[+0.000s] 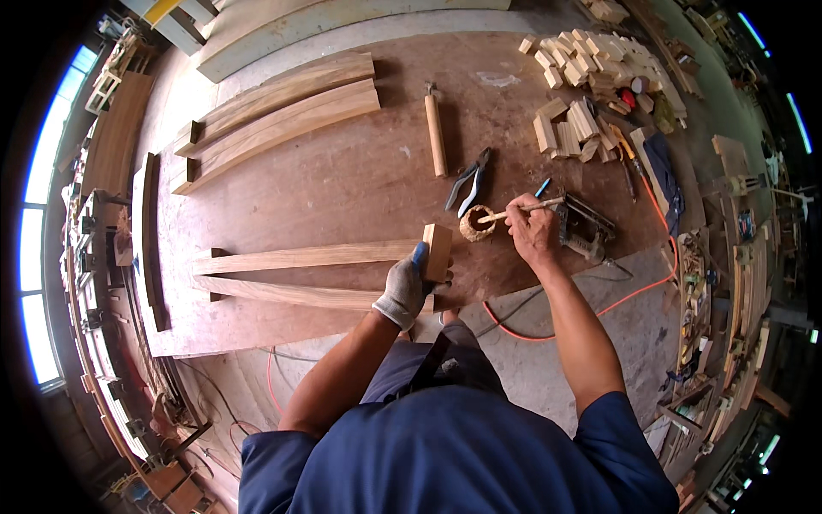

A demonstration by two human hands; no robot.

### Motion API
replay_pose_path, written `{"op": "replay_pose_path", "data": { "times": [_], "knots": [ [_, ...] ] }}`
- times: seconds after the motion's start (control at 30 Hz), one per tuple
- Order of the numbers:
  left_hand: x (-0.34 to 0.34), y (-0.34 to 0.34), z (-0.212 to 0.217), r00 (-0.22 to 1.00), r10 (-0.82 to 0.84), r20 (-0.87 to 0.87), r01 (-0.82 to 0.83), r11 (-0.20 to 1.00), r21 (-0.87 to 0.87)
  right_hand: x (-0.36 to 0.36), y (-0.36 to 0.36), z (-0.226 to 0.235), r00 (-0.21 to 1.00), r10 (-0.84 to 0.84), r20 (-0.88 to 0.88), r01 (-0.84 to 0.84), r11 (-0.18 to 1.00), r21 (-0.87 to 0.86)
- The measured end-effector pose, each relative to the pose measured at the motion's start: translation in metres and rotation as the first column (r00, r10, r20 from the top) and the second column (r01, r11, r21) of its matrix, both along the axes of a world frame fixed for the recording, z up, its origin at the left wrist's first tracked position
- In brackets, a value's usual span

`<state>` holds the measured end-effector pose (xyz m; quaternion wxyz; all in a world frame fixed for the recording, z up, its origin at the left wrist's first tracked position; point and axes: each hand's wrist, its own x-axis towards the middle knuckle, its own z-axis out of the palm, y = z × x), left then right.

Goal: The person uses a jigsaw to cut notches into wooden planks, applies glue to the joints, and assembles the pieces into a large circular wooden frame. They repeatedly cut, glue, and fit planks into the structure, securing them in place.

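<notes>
Fingers of my right hand (pixel 533 224) pinch a thin stick (pixel 495 217), which points left, its tip at the mouth of the round brown cup (pixel 467 228). My gloved left hand (pixel 406 287) grips a wood block (pixel 438 243), long side pointing away from me. The cup sits between, nearer my right hand.
</notes>
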<state>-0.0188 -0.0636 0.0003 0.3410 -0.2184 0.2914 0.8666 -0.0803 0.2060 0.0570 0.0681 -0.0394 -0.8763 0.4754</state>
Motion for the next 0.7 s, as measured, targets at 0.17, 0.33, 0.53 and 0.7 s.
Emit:
{"op": "replay_pose_path", "data": {
  "times": [0.17,0.33,0.53,0.7],
  "knots": [
    [-0.001,0.009,0.005,0.998,0.033,0.045,-0.036,0.997,0.068,0.012,0.0,-0.006,0.988,0.111,-0.104,-0.092,0.981,0.171],
    [-0.002,0.013,0.002,0.997,0.039,0.061,-0.043,0.997,0.063,0.018,0.006,-0.01,0.972,-0.153,0.179,0.2,0.939,-0.281],
    [-0.002,0.017,-0.008,0.996,0.061,0.069,-0.068,0.993,0.094,0.029,0.023,0.019,0.915,-0.264,0.305,0.383,0.806,-0.452],
    [-0.007,0.026,-0.011,0.998,0.017,0.053,-0.027,0.981,0.19,0.038,0.033,-0.003,0.881,-0.241,0.407,0.443,0.72,-0.533]
  ]
}}
